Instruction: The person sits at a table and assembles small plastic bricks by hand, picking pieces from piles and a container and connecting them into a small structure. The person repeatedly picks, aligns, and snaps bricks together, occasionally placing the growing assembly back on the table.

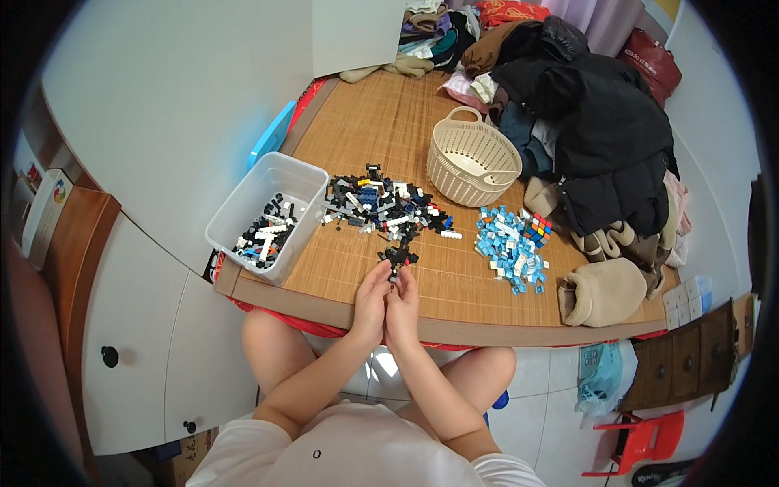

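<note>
My left hand [372, 302] and my right hand [403, 307] meet at the near edge of the mat-covered platform. Both are closed, their fingertips around a small, dark building-brick assembly [398, 255] with bits of red; my fingers hide its lower part. Just beyond spreads a loose pile of building bricks [377, 199] in black, white, grey and some blue. Left of my hands stands a clear plastic box [304, 213] with more black and white bricks inside. To the right lies a heap of light-blue and white bricks [510, 247], with a puzzle cube [537, 230] against it.
A beige woven-style basket [466, 150] stands behind the blue heap. A blue lid [273, 138] leans beside the clear box. Dark jackets and other clothes [596, 130] are piled at the right, with a beige fleece item [604, 290] near the front edge. White cabinets [138, 349] flank the left.
</note>
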